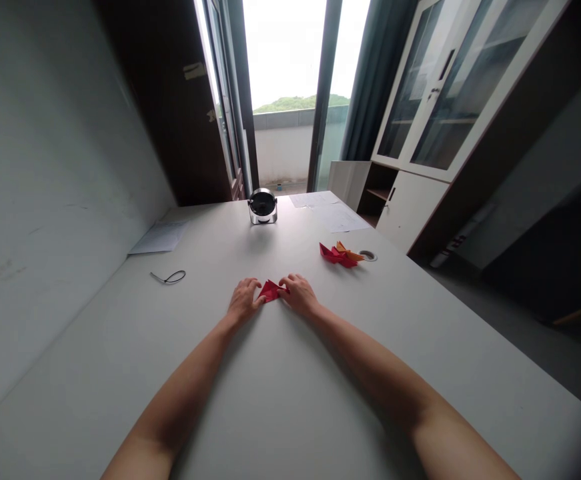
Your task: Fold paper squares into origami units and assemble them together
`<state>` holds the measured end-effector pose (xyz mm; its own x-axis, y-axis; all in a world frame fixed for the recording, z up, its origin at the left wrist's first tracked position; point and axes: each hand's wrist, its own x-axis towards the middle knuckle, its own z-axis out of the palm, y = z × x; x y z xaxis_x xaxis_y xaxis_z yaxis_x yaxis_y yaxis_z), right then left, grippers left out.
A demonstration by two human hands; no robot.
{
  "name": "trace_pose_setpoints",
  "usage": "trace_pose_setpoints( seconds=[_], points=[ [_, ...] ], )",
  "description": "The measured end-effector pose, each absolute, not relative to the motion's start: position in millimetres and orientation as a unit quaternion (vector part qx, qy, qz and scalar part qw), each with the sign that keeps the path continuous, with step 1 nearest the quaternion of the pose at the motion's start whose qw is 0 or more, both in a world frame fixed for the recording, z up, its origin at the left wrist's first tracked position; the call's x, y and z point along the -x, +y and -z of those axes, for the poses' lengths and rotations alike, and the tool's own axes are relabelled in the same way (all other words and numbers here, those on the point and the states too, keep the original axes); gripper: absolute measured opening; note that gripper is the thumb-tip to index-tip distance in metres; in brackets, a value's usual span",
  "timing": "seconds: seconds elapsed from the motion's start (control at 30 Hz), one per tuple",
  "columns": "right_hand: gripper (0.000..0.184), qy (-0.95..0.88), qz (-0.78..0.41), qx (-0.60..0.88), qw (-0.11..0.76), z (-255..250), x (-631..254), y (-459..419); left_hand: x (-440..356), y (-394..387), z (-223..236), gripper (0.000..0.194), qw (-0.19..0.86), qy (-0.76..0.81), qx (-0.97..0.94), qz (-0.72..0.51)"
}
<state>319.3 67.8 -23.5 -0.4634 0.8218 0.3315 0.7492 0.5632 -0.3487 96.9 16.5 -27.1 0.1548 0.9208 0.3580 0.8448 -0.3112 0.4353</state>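
Observation:
A small piece of folded red paper (271, 291) lies on the white table between my two hands, with a pointed peak at its top. My left hand (245, 297) grips its left end, the thumb pressed along the lower edge. At the other end my right hand (297, 293) pinches the paper between thumb and fingers. Farther off to the right sit folded paper boats, some red (337, 255) and one orange (349, 252), close together. Fingers partly cover both ends of the paper I hold.
A roll of tape (368, 255) lies beside the boats. A round black device on a metal stand (263, 206) stands at the table's far side. A looped cable tie (168, 277) and paper sheets (158, 237) are on the left; more sheets (343, 217) lie far right.

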Motion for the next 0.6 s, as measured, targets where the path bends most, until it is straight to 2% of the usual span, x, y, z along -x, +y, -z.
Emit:
trace_pose_setpoints(
  seconds=[0.1, 0.27, 0.6],
  points=[
    [0.019, -0.856, -0.065, 0.458, 0.231, 23.6, -318.8, 66.9, -96.9, 18.2, 30.5, 0.049, 0.063, 0.551, -0.786, -0.273],
    [0.026, -0.861, -0.059, 0.452, 0.225, 23.6, -318.0, 65.9, -96.7, 21.2, 36.4, 0.039, 0.062, 0.523, -0.822, -0.215],
    [0.026, -0.865, -0.064, 0.441, 0.23, 23.4, -317.6, 64.9, -96.9, 20.1, 33.7, 0.042, 0.088, 0.532, -0.814, -0.218]
  ],
)
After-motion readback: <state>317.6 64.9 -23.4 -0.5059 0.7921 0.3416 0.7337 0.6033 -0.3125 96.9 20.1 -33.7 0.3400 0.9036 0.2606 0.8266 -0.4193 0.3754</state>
